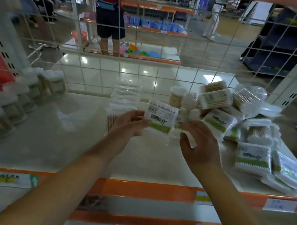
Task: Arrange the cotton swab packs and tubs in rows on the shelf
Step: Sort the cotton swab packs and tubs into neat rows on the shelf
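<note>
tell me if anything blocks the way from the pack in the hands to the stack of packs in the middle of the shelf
Nothing visible does. The held pack hangs just right of the stack, with only bare shelf below them.

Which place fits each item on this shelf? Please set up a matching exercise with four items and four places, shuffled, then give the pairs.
Items
1. row of tubs
2. heap of packs
3. green-banded pack
4. clear packs

Places
A. standing mid-shelf near the wire grid
B. held in the left hand, with the right hand beside it
C. along the shelf's left side
D. piled on the shelf's right side

Pairs: 1-C, 2-D, 3-B, 4-A
</note>
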The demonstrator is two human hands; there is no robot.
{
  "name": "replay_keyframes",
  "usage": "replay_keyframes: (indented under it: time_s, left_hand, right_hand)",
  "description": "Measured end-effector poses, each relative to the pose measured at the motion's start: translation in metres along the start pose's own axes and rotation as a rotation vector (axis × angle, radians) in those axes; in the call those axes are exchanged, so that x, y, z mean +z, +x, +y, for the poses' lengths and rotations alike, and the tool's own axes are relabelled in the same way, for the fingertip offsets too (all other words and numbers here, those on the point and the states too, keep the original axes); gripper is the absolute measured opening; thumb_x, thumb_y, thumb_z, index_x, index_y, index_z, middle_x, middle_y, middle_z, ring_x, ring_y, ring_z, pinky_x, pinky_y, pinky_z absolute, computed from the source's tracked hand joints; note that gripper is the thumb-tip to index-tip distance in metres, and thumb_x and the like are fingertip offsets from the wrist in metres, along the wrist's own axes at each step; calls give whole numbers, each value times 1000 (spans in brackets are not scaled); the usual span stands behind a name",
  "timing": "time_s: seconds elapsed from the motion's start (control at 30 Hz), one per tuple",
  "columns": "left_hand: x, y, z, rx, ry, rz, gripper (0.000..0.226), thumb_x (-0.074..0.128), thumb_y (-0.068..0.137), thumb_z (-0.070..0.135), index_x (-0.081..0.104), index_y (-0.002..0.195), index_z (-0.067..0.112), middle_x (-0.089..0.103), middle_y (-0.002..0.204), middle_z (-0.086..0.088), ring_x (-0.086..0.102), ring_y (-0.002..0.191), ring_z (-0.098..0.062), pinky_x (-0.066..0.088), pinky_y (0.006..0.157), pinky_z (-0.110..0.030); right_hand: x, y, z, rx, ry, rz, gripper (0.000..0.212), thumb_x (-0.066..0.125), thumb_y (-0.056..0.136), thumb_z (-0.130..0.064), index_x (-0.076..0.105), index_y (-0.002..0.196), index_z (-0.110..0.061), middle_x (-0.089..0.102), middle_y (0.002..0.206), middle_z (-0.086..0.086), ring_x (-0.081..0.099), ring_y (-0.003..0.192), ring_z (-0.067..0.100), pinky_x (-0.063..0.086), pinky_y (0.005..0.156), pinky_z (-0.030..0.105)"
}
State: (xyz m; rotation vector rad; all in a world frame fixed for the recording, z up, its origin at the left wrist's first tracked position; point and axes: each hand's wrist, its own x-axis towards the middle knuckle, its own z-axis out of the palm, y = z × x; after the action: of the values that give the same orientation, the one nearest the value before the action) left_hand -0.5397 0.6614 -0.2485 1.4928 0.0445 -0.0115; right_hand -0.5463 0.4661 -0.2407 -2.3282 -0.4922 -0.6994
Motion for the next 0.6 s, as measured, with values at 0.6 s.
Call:
replay_keyframes:
  time_s: [0.6]
  left_hand:
    - [-27,-18,24,96,159,-172,37,73,73,13,61,108,19,66,75,3,65,72,-11,51,67,-25]
  right_hand:
    - [24,0,-46,361,562,-383,34,70,78,-11,60,108,-25,67,98,1,64,88,19,55,79,35]
